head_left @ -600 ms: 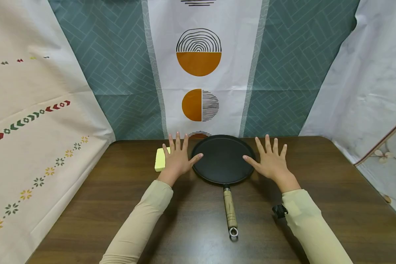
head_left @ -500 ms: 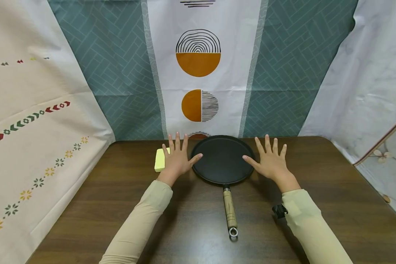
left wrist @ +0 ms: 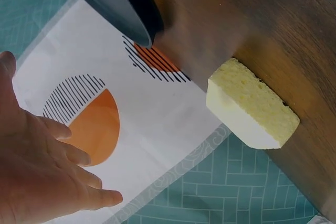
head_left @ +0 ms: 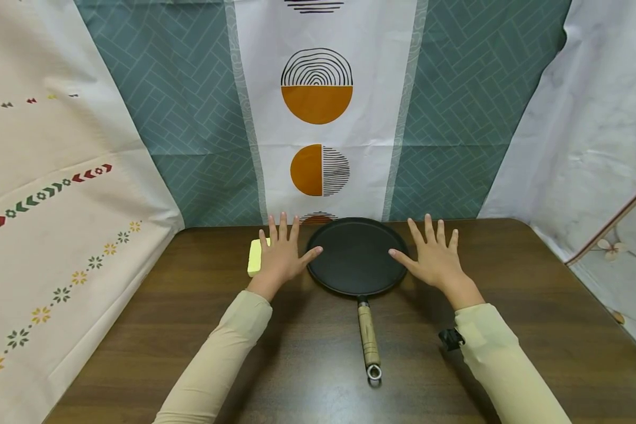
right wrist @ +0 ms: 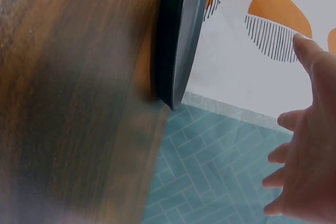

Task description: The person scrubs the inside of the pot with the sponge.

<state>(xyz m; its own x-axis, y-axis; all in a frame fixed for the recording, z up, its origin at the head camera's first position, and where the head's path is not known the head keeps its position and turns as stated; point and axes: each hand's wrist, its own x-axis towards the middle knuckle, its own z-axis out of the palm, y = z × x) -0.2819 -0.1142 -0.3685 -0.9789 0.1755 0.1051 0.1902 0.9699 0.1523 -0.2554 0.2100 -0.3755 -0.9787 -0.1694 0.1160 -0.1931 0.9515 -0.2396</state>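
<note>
Left hand (head_left: 281, 257) and right hand (head_left: 434, 259) hover spread beside a probably heavy, rigid pan (head_left: 356, 256), best gripped by its near handle (head_left: 368, 335).

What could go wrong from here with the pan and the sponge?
The pan lies near the far edge of the table, so a push might drive it into the cloth behind.

The left hand partly hides the sponge in the head view, so it could perhaps knock it.
</note>
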